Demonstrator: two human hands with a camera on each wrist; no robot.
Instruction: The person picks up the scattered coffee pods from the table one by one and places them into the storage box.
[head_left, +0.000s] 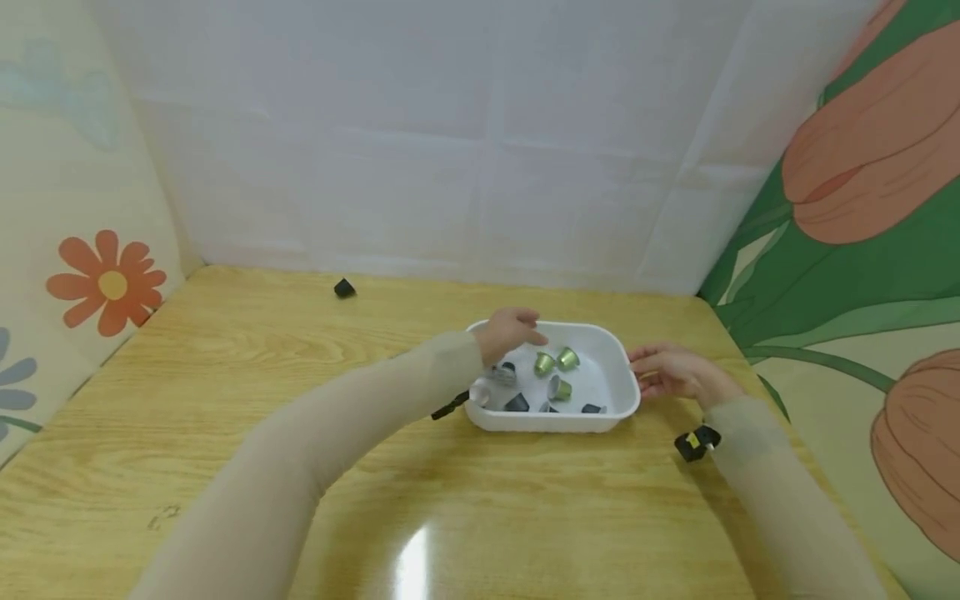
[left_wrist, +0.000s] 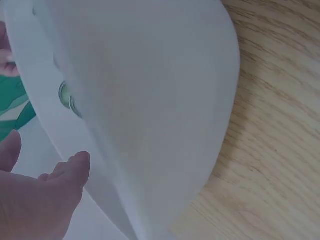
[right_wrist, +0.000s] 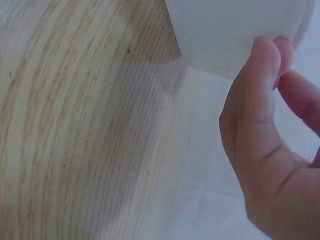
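Note:
A white tray stands on the table holding green coffee capsules, a black one and several other dark or clear pieces. My left hand reaches over its left end from the far side. The left wrist view shows that hand with fingers extended, nothing visible in them. At the right end, my right hand holds the tray's edge. Its bent fingers come together by the outer wall in the right wrist view; the exact contact is partly hidden.
A small black piece lies apart near the table's back edge, left of the tray. White cloth hangs behind the wooden table. Flower-patterned panels stand at both sides.

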